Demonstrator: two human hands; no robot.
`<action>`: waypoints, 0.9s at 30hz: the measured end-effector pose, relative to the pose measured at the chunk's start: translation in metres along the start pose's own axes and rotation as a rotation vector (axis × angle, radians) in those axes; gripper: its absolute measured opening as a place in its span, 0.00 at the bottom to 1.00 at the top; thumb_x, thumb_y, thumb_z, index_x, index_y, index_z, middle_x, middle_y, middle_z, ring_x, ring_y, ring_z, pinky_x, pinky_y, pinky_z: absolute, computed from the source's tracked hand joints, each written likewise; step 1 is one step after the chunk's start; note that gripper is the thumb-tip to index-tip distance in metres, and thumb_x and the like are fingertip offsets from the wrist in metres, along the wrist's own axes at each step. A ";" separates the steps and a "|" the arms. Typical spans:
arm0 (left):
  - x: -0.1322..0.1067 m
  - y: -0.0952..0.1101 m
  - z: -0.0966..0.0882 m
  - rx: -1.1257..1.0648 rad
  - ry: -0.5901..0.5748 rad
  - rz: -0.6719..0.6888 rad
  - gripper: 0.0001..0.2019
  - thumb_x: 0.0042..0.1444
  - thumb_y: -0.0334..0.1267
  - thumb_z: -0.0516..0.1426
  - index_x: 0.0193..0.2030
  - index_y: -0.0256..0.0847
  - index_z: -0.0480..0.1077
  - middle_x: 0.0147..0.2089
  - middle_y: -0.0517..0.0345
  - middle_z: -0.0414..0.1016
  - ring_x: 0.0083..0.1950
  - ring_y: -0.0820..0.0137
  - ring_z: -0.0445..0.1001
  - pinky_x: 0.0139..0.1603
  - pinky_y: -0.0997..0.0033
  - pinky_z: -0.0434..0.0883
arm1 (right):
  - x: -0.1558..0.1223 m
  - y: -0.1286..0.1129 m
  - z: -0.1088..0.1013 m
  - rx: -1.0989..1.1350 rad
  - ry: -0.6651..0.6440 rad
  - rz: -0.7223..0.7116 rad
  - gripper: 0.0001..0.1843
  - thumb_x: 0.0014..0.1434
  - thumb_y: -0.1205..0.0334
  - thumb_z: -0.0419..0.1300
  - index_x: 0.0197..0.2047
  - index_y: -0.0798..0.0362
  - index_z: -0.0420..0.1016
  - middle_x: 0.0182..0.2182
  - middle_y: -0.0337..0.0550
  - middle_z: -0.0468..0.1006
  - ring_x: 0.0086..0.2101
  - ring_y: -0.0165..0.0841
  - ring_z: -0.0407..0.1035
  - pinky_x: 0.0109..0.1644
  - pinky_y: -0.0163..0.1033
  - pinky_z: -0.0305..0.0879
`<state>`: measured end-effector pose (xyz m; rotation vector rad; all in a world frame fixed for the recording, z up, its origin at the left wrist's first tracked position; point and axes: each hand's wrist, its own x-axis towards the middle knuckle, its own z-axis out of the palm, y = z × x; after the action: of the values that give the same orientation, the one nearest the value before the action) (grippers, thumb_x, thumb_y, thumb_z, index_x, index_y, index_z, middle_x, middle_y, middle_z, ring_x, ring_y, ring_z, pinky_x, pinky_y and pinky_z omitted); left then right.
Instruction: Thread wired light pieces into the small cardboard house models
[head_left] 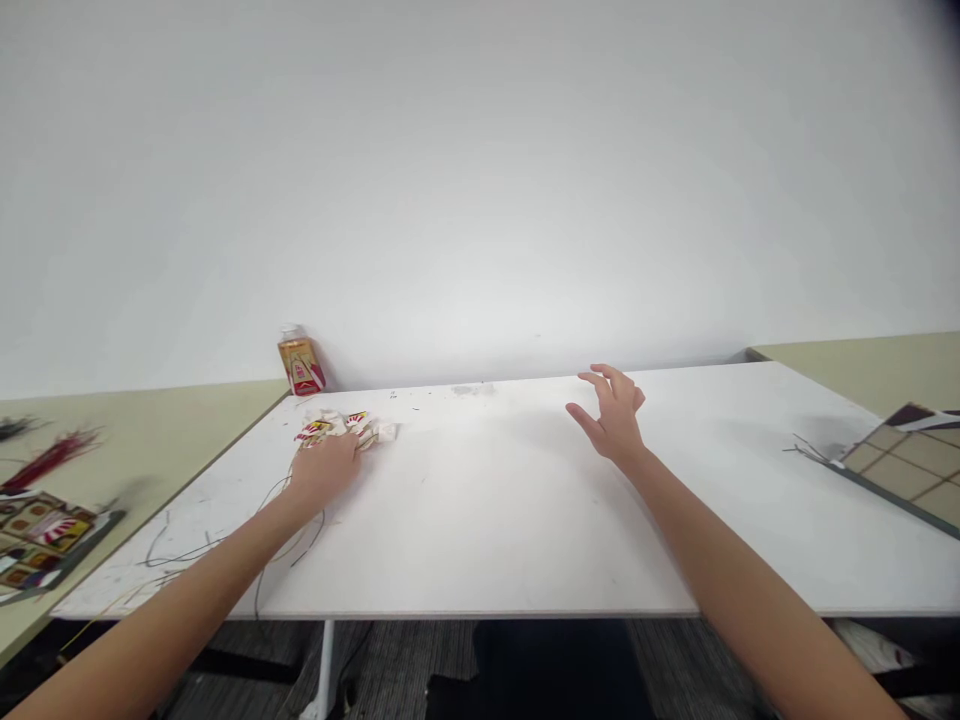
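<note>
My left hand (327,465) reaches to the far left of the white table (510,520) and rests on a small heap of crumpled red, yellow and white wrappers (352,428); its fingers are hidden under and among them. My right hand (613,412) hovers above the table's far middle, fingers spread and slightly curled, holding nothing.
A small amber bottle with a red label (300,362) stands at the back left against the wall. Thin dark wires (217,545) lie along the table's left side. A tray of printed packets (41,530) sits on the green table at left. A gridded tray (900,462) lies at the right.
</note>
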<state>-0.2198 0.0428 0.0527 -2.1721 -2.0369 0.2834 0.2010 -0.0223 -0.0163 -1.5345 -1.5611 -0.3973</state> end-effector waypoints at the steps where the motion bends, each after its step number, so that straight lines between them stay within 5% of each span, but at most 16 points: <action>1: 0.000 0.000 -0.001 0.011 0.009 -0.006 0.17 0.60 0.36 0.42 0.41 0.37 0.71 0.44 0.40 0.75 0.44 0.52 0.75 0.38 0.57 0.70 | 0.000 0.000 0.000 0.000 0.002 -0.002 0.26 0.62 0.40 0.49 0.54 0.49 0.65 0.58 0.51 0.63 0.56 0.47 0.58 0.53 0.51 0.48; 14: -0.001 -0.009 0.004 0.209 0.179 0.105 0.17 0.60 0.31 0.42 0.46 0.32 0.70 0.41 0.37 0.75 0.44 0.51 0.75 0.43 0.57 0.64 | 0.001 -0.003 -0.002 0.019 0.009 -0.005 0.25 0.62 0.41 0.50 0.54 0.48 0.66 0.57 0.52 0.65 0.54 0.47 0.60 0.54 0.51 0.48; 27: -0.010 -0.007 -0.038 0.054 0.222 -0.055 0.25 0.66 0.46 0.33 0.48 0.39 0.67 0.38 0.45 0.75 0.37 0.58 0.74 0.34 0.64 0.64 | 0.002 -0.005 -0.002 0.007 0.000 -0.009 0.26 0.62 0.41 0.50 0.54 0.48 0.67 0.56 0.52 0.65 0.53 0.47 0.61 0.54 0.51 0.49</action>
<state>-0.2186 0.0341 0.0916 -2.0118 -1.9400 0.0842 0.1980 -0.0235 -0.0116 -1.5229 -1.5680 -0.3972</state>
